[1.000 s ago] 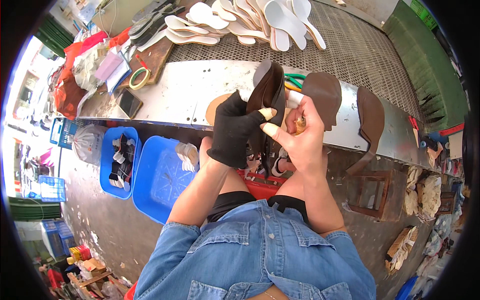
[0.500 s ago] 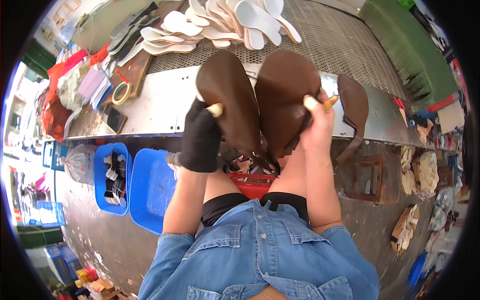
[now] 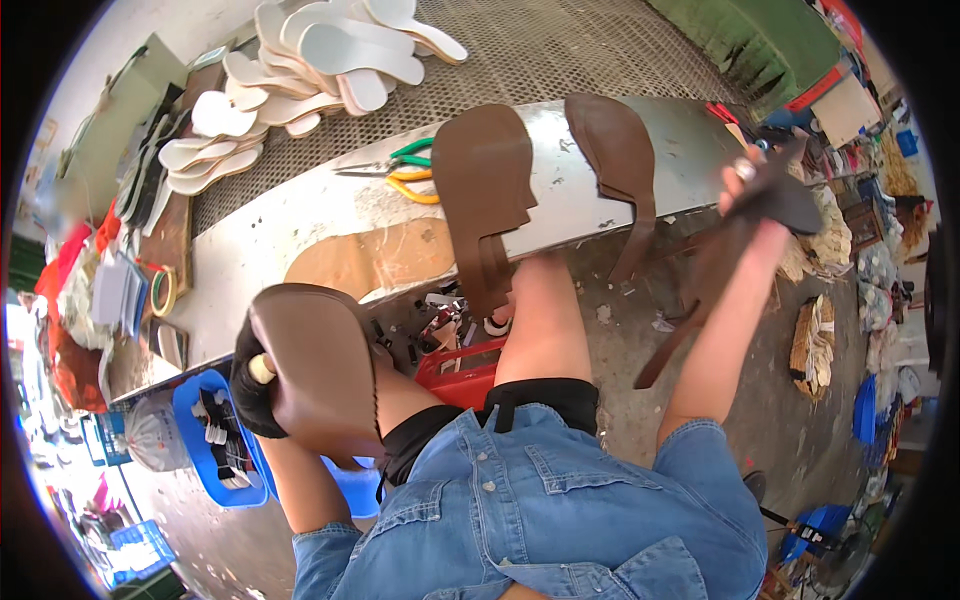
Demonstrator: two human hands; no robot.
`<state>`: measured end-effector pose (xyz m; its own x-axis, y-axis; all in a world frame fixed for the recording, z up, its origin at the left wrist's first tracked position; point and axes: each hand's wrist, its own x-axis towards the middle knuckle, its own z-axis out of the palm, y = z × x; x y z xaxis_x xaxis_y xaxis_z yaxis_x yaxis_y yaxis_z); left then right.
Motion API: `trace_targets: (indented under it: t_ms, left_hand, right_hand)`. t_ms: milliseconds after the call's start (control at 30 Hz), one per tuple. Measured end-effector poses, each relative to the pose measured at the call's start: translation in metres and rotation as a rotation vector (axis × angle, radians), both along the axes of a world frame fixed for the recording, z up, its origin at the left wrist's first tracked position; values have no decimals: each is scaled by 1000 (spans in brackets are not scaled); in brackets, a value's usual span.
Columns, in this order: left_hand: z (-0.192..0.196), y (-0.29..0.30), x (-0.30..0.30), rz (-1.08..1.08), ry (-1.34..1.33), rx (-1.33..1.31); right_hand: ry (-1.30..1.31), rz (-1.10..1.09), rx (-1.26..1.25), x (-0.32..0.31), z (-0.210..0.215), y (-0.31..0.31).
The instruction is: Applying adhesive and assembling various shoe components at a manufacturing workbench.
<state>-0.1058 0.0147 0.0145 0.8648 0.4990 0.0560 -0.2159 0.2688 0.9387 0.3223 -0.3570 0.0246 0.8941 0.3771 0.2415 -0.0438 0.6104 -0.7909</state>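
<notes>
- The left hand (image 3: 252,395), wearing a black fabric glove, is holding a smooth brown, leather-like rounded piece (image 3: 318,355); its pale-covered thumb is pressing on the near face, while the fingers are mostly hiding behind.
- The right hand (image 3: 738,180), bare and blurred, is gripping a dark brown, leather-like strapped piece (image 3: 788,205), raised well apart from the left grip; its narrow tail is hanging below that grip, and the exact finger closure is too blurred to tell.
- Between the two grips, a flat brown paddle-shaped piece (image 3: 482,165) and a layered brown curved-tail piece (image 3: 618,150) are lying on a pale metal bench (image 3: 265,232), their tails hanging over its edge.
- Just beyond the left grip, a flat tan sheet (image 3: 375,255) is resting on the bench, and green- and yellow-handled hand tools (image 3: 412,192) are lying farther beyond.
- Well beyond the left grip, white paddle-shaped insoles (image 3: 355,55) are piling up on grey metal mesh (image 3: 560,50).
- Beneath the left grip, a blue plastic bin (image 3: 190,440) is standing on the floor, containing small black-and-white parts.
</notes>
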Motion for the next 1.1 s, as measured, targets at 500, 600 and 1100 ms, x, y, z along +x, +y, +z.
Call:
trace_targets:
  t_ms: [500,600,1100]
  left_hand:
    - [2,-57,183,-146,164,-153]
    - [-13,-23,232,-171,130,-14]
    - [-70,23,230,511,639,833]
  right_hand:
    - [-428,-625,-1304,167,-108,3]
    - [-400,-676,-1316,202,-114,-52]
    - [-873,-1033,-1845,325,-154,-68]
